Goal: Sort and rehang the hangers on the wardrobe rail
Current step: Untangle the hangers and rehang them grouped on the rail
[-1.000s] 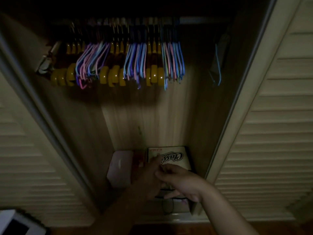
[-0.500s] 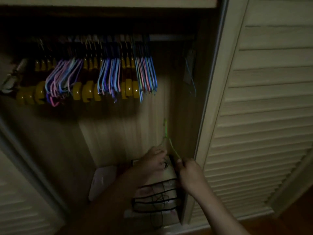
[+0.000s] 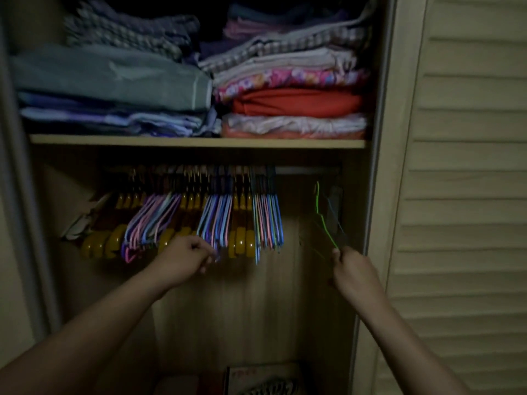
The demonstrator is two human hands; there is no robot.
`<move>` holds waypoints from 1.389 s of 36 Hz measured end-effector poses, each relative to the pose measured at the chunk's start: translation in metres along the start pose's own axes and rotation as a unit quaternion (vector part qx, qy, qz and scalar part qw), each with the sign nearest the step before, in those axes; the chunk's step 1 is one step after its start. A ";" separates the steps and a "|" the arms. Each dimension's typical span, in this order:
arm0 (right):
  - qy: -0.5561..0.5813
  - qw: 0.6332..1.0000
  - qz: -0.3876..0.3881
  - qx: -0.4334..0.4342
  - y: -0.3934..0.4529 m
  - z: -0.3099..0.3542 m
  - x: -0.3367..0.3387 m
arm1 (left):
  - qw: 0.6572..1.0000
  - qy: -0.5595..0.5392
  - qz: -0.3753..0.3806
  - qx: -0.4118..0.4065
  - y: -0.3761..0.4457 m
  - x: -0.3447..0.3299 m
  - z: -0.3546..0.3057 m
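Observation:
A wardrobe rail [image 3: 308,170] runs under a shelf, its right end bare. Several thin blue, pink and purple hangers [image 3: 216,220] and yellow wooden hangers [image 3: 241,243] hang bunched on its left and middle. My right hand [image 3: 352,269] pinches the lower corner of a green wire hanger [image 3: 323,220], held upright below the bare right end of the rail, its hook just under it. My left hand [image 3: 185,258] is curled at the lower tips of the blue and pink bunch; whether it grips one is unclear.
Folded clothes [image 3: 288,104] are stacked on the shelf [image 3: 196,142] above the rail. A louvred door [image 3: 462,195] stands at the right, another door edge at the left. A printed box [image 3: 265,380] lies on the wardrobe floor.
Both hands rose from the box on the floor to the rail. My right hand carried the green hanger up; my left hand moved left to the hanging bunch. The view tilted upward.

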State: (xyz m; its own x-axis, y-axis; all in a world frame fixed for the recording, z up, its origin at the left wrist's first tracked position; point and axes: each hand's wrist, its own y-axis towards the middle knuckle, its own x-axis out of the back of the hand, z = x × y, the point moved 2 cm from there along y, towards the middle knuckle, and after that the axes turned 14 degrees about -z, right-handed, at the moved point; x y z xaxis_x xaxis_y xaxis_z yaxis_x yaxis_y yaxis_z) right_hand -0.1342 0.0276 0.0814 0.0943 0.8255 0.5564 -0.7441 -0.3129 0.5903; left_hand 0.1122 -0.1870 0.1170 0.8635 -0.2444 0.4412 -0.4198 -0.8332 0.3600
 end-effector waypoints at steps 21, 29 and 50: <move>-0.218 0.967 0.037 0.130 0.092 0.033 -0.030 | 0.999 0.045 -0.002 0.016 -0.015 0.007 0.003; -0.308 0.942 0.051 0.127 0.103 0.026 -0.027 | 0.998 0.043 0.026 0.032 -0.022 0.003 0.009; 0.175 0.964 0.159 -0.123 0.080 0.052 -0.109 | 0.998 0.048 0.040 0.024 -0.021 -0.006 0.009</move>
State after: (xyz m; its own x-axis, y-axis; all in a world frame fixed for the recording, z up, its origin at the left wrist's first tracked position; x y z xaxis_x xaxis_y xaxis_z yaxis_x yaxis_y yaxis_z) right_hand -0.1690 -0.1115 0.0987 -0.3609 0.8282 0.4287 -0.8374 -0.4902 0.2419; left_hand 0.1186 -0.1720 0.0995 0.7963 -0.2647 0.5439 -0.4705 -0.8362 0.2819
